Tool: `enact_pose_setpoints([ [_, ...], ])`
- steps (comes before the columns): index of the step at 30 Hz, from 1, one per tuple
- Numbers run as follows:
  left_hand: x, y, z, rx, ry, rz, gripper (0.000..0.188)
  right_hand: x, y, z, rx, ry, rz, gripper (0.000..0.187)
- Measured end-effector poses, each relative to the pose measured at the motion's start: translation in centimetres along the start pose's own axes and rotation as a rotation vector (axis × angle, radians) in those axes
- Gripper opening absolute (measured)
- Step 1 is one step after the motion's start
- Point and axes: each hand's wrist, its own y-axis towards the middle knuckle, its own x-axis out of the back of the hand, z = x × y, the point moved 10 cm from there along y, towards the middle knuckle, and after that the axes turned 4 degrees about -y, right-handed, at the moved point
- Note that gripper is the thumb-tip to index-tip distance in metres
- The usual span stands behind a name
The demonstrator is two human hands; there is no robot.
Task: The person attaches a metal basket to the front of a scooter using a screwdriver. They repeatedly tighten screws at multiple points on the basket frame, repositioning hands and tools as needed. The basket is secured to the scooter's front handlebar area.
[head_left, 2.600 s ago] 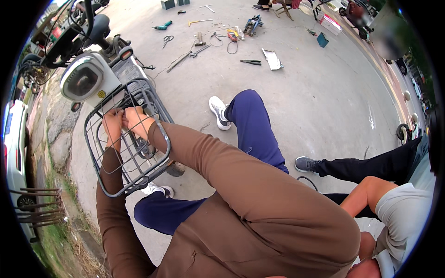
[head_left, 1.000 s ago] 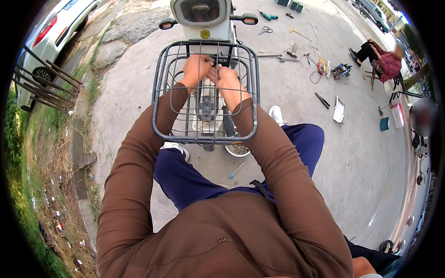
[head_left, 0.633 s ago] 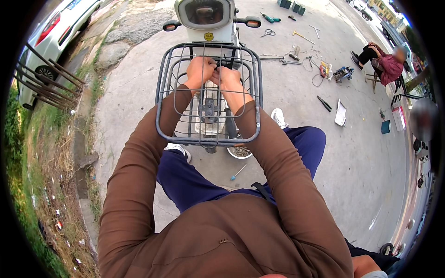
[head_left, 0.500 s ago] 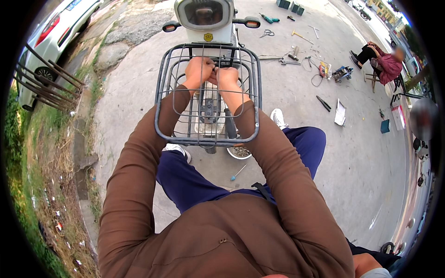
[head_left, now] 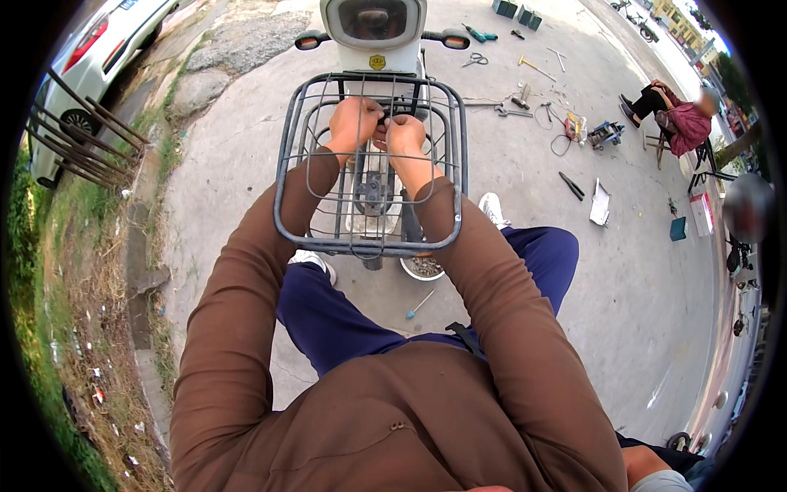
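A dark wire basket [head_left: 324, 243] is in front of me at the front of a white scooter [head_left: 358, 60]. Thin wires of it pass across my hands and wrists. My left hand [head_left: 352, 125] is closed, its fingertips pinched at a small dark piece [head_left: 382, 120] near the basket's far side. Close beside it, my right hand [head_left: 405, 136] has its fingers curled in on the same spot. The two hands' fingertips nearly meet, and they hide most of the piece. Below the wires sits a dark bracket [head_left: 373, 193] on the scooter's front.
A white bowl of small parts [head_left: 424, 268] and a blue-handled screwdriver [head_left: 420, 305] lie near my feet. To the right are pliers [head_left: 571, 185], a hammer [head_left: 537, 67], a green drill [head_left: 480, 34] and a seated person [head_left: 687, 120]. A white car [head_left: 106, 57] stands far left.
The basket and scooter appear slightly lower and further right in the picture. My hands stay at the same spot, with the right fingers shifted a little and the dark piece showing more.
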Motion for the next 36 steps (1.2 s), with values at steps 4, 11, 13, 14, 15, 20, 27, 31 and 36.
enact_pose_setpoints([
  [4,0.2,0.0,0.2,0.009,-0.002,0.008,0.022,-0.1,-0.3,0.0,0.002,-0.043,0.006,0.011],
  [11,0.0,0.1,0.3,0.046,-0.010,0.002,0.020,0.0,0.0,-0.6,0.005,0.103,0.103,0.019],
  [13,0.0,0.1,0.3,0.025,-0.014,0.009,0.022,-0.4,-0.3,-1.0,-0.019,0.133,0.103,0.019],
  [14,0.1,0.1,0.3,0.019,-0.018,0.011,0.022,-0.7,-0.5,-1.1,-0.030,0.148,0.104,0.019],
  [15,0.1,0.2,0.3,0.013,-0.022,0.012,0.022,-0.8,-0.6,-1.1,-0.045,0.177,0.102,0.019],
  [20,0.2,0.0,-0.4,0.024,-0.027,0.011,0.024,-1.6,-1.1,-1.7,-0.120,0.456,0.154,0.021],
  [27,-0.8,0.9,1.3,0.017,0.006,0.055,0.022,-2.1,-0.1,-3.1,-0.136,0.538,0.132,0.020],
  [31,-0.4,0.8,0.8,-0.071,-0.005,0.050,0.022,-2.0,-1.2,-1.9,-0.118,0.495,0.010,0.015],
  [36,-2.1,2.0,3.3,-0.001,-0.089,0.114,0.021,-2.3,-1.5,-2.0,-0.269,0.671,-0.003,0.013],
])
